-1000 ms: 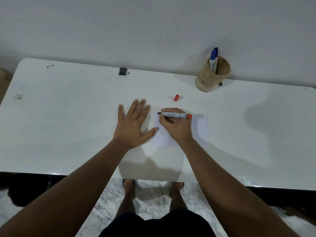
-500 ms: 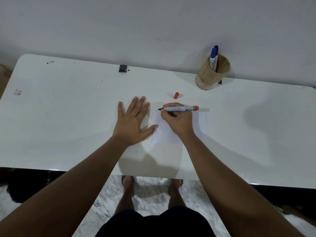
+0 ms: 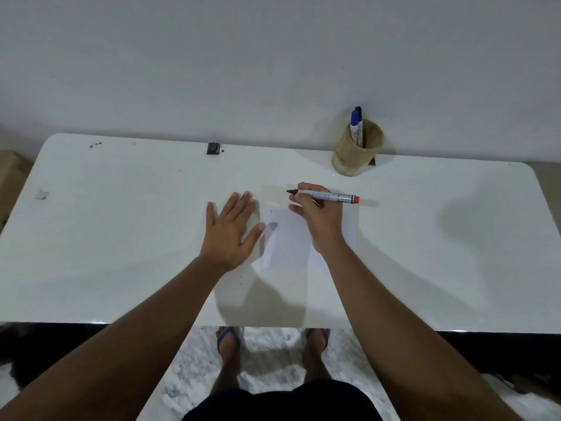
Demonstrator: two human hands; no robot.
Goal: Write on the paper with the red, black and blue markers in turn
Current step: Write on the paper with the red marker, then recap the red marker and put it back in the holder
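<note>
A white sheet of paper (image 3: 285, 241) lies at the middle of the white table (image 3: 121, 238). My left hand (image 3: 232, 235) rests flat and spread just left of the sheet, its thumb at the paper's left edge. My right hand (image 3: 318, 217) holds the uncapped red marker (image 3: 329, 196) sideways over the paper's far edge, dark tip pointing left and off the sheet. A small dark mark (image 3: 271, 211) shows near the paper's far left corner. The blue marker (image 3: 354, 124) stands in a tan pen holder (image 3: 349, 156) at the back right, with a dark-capped marker (image 3: 359, 110) right behind it.
A small black object (image 3: 213, 148) sits at the table's back edge, close to the wall. Left of it are dark specks (image 3: 95, 144), and a pale scrap (image 3: 41, 194) lies at the far left. My feet (image 3: 229, 344) stand on marble floor below the front edge.
My right hand has carried the marker away from me, from over the paper to its far edge. The loose red cap seen behind the paper earlier is now hidden by the fingers. My left hand stays flat.
</note>
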